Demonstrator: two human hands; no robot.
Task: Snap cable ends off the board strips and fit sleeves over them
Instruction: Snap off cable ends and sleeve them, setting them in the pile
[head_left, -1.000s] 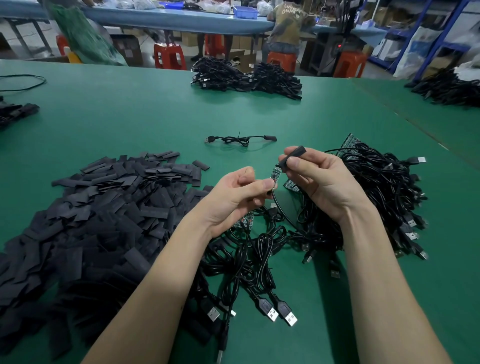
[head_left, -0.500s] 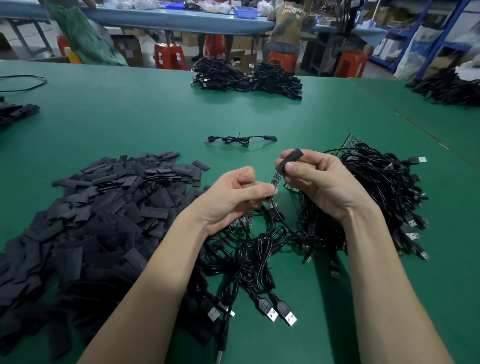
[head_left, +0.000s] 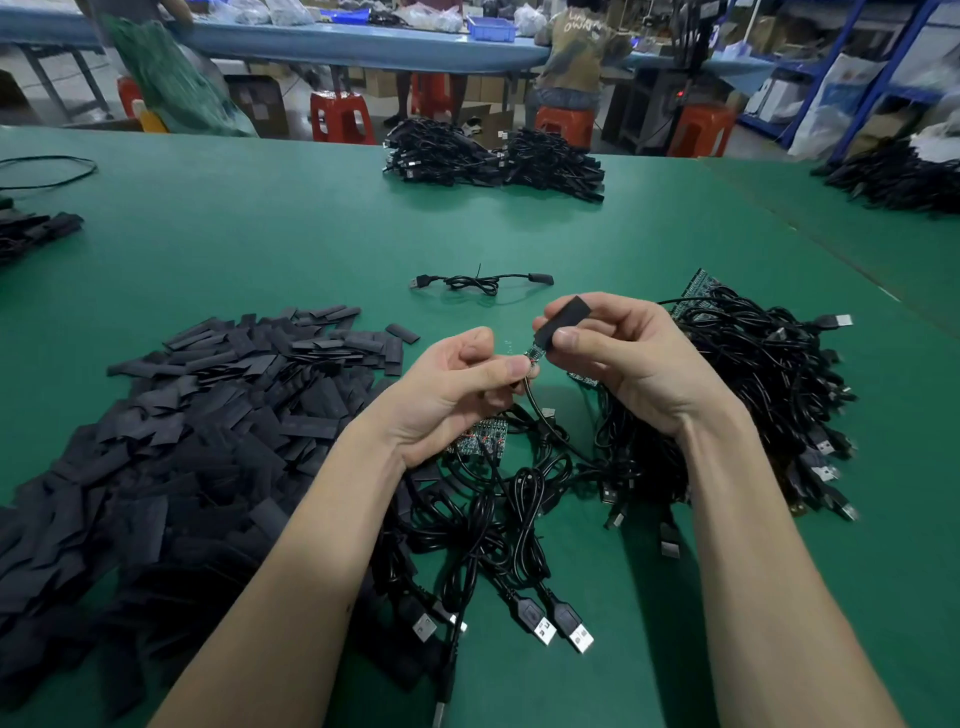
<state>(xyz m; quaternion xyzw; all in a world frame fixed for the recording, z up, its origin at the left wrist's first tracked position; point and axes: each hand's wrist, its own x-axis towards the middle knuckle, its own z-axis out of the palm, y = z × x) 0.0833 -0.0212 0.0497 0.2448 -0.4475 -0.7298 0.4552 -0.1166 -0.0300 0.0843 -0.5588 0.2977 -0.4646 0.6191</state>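
While left hand (head_left: 457, 387) pinches the half-hidden cable end (head_left: 534, 354), right hand (head_left: 618, 353) pinches sleeve (head_left: 567, 315).

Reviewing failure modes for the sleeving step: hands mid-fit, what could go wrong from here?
1. The right hand pinches the sleeve tilted; it may snag on the small board end the left hand holds.
2. The trailing cable runs into the tangled pile, so pulling may drag others.

You get even, soft overhead light on the worktop (head_left: 260, 234), with faint shadows under your forearms. Wide-angle bending curves the frame's edges, and the upper background looks slightly blurred.
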